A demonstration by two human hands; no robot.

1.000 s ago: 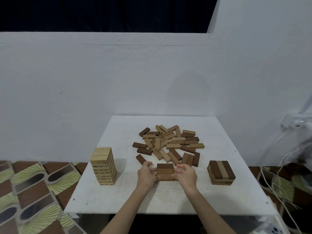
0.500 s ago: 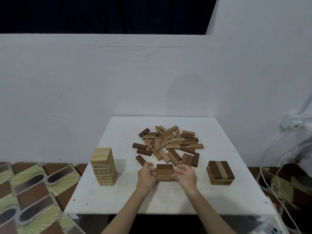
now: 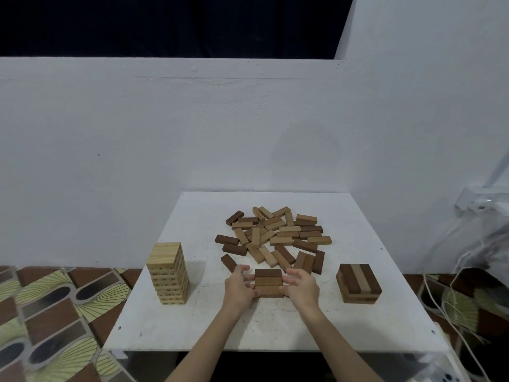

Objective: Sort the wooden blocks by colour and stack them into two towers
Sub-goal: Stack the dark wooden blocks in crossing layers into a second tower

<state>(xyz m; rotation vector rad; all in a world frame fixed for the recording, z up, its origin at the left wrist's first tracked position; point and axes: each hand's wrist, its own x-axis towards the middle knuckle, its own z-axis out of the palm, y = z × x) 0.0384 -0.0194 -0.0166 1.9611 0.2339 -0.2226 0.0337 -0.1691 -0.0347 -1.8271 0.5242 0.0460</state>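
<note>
Blocks [image 3: 268, 282], three brown ones laid side by side as one flat layer, sit near the front middle of a white table [image 3: 275, 326]. Left hand [image 3: 239, 286] grips the layer's left end, fingers curled round it. Right hand [image 3: 301, 286] cups the right end, fingers bent and slightly spread; whether every fingertip touches the wood cannot be told. By the look of it, the hands are squaring up this layer.

At 3 o'clock from the layer, well apart, stands a short stack [image 3: 359, 283] of a few layers. Its top shows two dark blocks with a lighter one between, so that colour sort looks imperfect or the shades are close.

At 9 o'clock, also well apart, stands a pale tower [image 3: 168, 272] of many layers, upright and tidy. This one looks mostly built.

At 12 o'clock, just beyond the hands, lies a loose pile [image 3: 275, 235] of mixed dark and tan blocks, some overlapping. One dark block [image 3: 229, 263] lies alone at 11 o'clock, just beside the left hand.

Judged from this, the task is perhaps halfway: one tower is tall, the brown one is barely begun, and dozens of blocks remain unsorted.

A patterned floor [image 3: 55, 312] shows at the left, cables [image 3: 454, 299] at the right, and a white wall [image 3: 248, 128] behind.
</note>
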